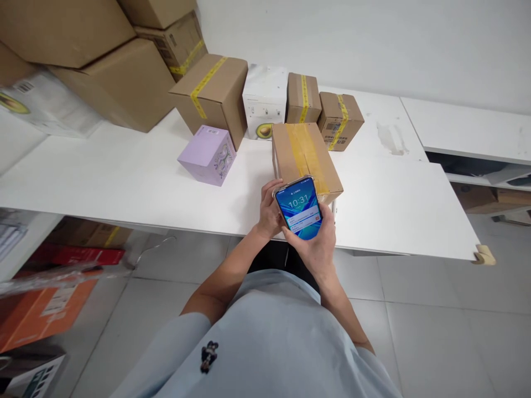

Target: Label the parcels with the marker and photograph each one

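A smartphone (299, 209) with a lit blue lock screen reading 10:31 is held in front of me at the table's front edge. My left hand (269, 213) wraps round its left side, some fingers hidden behind it. On the other side, my right hand (317, 243) grips the lower right part, with the thumb along the bottom edge. Just beyond the phone lies a brown cardboard box (290, 149) sealed with wide yellow tape; the phone covers its near left corner.
On the white table (394, 210) stand a lilac box (203, 152), a white box (264, 94) with an avocado picture and several taped cartons (340, 119). Large cartons (120, 83) are piled at the left. A tan guard (484, 255) covers the table's right corner. Below left sits an orange box (50, 312).
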A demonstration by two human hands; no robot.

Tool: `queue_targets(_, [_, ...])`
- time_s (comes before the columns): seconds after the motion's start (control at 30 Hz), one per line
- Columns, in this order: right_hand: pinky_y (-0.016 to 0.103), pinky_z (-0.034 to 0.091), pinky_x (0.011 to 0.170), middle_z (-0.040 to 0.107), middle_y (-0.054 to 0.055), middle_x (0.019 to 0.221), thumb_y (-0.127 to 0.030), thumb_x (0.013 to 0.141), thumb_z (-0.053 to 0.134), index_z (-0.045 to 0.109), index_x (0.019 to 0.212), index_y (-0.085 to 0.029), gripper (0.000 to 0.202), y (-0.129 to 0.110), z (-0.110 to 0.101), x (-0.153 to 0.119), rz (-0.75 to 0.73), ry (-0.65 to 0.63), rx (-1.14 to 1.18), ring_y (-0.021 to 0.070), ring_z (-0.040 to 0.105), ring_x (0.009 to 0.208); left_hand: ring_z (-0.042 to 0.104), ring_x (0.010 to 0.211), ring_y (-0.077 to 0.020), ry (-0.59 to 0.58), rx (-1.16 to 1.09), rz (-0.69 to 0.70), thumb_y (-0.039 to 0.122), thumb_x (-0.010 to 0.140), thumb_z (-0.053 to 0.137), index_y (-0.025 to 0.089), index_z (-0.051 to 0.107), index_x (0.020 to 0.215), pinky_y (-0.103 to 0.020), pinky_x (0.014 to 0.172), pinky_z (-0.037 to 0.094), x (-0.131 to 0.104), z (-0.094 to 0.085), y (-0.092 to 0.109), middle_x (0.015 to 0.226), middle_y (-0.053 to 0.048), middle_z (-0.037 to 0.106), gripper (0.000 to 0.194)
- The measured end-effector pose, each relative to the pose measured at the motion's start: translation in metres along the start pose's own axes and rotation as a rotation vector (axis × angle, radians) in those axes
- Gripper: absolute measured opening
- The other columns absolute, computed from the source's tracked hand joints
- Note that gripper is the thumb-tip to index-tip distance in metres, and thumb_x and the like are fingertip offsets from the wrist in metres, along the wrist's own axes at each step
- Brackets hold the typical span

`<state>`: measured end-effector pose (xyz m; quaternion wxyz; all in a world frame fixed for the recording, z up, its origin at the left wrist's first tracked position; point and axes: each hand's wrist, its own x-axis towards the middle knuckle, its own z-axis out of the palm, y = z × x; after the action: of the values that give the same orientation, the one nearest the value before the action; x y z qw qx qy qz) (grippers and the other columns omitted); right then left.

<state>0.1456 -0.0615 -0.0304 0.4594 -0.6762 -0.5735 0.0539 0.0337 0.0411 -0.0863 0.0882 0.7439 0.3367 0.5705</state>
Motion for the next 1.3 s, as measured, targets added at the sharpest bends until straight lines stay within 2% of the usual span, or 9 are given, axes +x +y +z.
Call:
queue_targets(0.1, [0.053, 0.053, 0.089, 0.061, 0.014, 0.123, -0.056, 0.068, 0.077, 0.040, 0.136, -0.023, 0.084, 0.000, 0.001, 0.000, -0.006, 0.024, 0.010, 0.0317, 0.062, 0.111, 0.058, 0.121, -0.0250, 0.112, -0.025, 0.118, 0.061, 0.100, 0.027, 0.032, 0.051, 0.131, -0.043, 0.100, 0.054, 0.005, -0.001, 0.003, 0.116, -0.008, 0.063, 0.049])
queue_targets(0.37, [0.053, 0.053, 0.093, 0.063, 0.013, 0.122, -0.056, 0.068, 0.077, 0.045, 0.132, -0.021, 0.079, 0.000, -0.001, 0.002, 0.007, 0.037, 0.017, 0.0309, 0.063, 0.113, 0.056, 0.117, -0.0231, 0.156, 0.065, 0.222, 0.043, 0.100, 0.044, 0.023, 0.054, 0.127, -0.039, 0.097, 0.055, 0.016, -0.004, 0.010, 0.111, -0.009, 0.061, 0.035])
queue_targets(0.47, [0.050, 0.053, 0.096, 0.063, 0.013, 0.122, -0.055, 0.067, 0.078, 0.047, 0.131, -0.021, 0.079, 0.008, -0.007, 0.004, 0.043, 0.074, 0.035, 0.0299, 0.063, 0.113, 0.057, 0.116, -0.0232, 0.160, 0.063, 0.239, 0.034, 0.099, 0.048, 0.023, 0.057, 0.118, -0.042, 0.097, 0.055, 0.018, -0.004, 0.012, 0.111, -0.008, 0.062, 0.023])
queue_targets(0.57, [0.050, 0.050, 0.101, 0.061, 0.013, 0.127, -0.056, 0.064, 0.080, 0.046, 0.133, -0.020, 0.085, 0.023, -0.022, 0.011, 0.157, 0.155, 0.017, 0.0307, 0.061, 0.118, 0.058, 0.115, -0.0231, 0.157, 0.077, 0.222, 0.025, 0.095, 0.055, 0.024, 0.057, 0.107, -0.044, 0.096, 0.055, 0.019, -0.004, 0.013, 0.109, -0.006, 0.061, 0.012])
queue_targets(0.7, [0.051, 0.047, 0.105, 0.060, 0.014, 0.130, -0.057, 0.063, 0.079, 0.046, 0.135, -0.020, 0.087, 0.056, -0.051, 0.026, 0.429, 0.226, -0.136, 0.0326, 0.061, 0.119, 0.058, 0.114, -0.0228, 0.172, 0.086, 0.221, 0.023, 0.094, 0.057, 0.023, 0.057, 0.105, -0.044, 0.095, 0.056, 0.019, -0.004, 0.013, 0.107, -0.006, 0.061, 0.011])
queue_targets(0.8, [0.053, 0.046, 0.104, 0.060, 0.016, 0.131, -0.057, 0.065, 0.076, 0.047, 0.134, -0.019, 0.084, 0.087, -0.070, 0.035, 0.593, 0.155, -0.346, 0.0357, 0.061, 0.118, 0.059, 0.113, -0.0228, 0.161, 0.131, 0.221, 0.027, 0.095, 0.054, 0.024, 0.056, 0.103, -0.044, 0.093, 0.057, 0.018, -0.003, 0.012, 0.107, -0.006, 0.061, 0.009])
queue_targets(0.97, [0.060, 0.044, 0.100, 0.058, 0.022, 0.130, -0.055, 0.067, 0.071, 0.048, 0.131, -0.017, 0.078, 0.130, -0.083, 0.041, 0.759, -0.091, -0.612, 0.0408, 0.058, 0.118, 0.060, 0.112, -0.0227, 0.166, 0.125, 0.225, 0.027, 0.095, 0.054, 0.024, 0.057, 0.103, -0.044, 0.092, 0.058, 0.019, -0.003, 0.011, 0.106, -0.006, 0.062, 0.009])
queue_targets(1.1, [0.060, 0.044, 0.101, 0.057, 0.023, 0.132, -0.060, 0.071, 0.066, 0.047, 0.134, -0.014, 0.080, 0.142, -0.084, 0.041, 0.803, -0.207, -0.687, 0.0423, 0.052, 0.125, 0.061, 0.110, -0.0217, 0.180, 0.075, 0.248, 0.023, 0.094, 0.056, 0.024, 0.059, 0.104, -0.043, 0.093, 0.058, 0.021, -0.005, 0.012, 0.105, -0.006, 0.063, 0.011])
queue_targets(1.3, [0.064, 0.041, 0.101, 0.048, 0.029, 0.139, -0.068, 0.072, 0.059, 0.051, 0.133, -0.009, 0.085, 0.151, -0.083, 0.040, 0.826, -0.237, -0.693, 0.0483, 0.041, 0.130, 0.063, 0.108, -0.0218, 0.168, 0.088, 0.241, 0.022, 0.093, 0.057, 0.024, 0.060, 0.103, -0.044, 0.092, 0.059, 0.022, -0.009, 0.014, 0.103, -0.006, 0.065, 0.011])
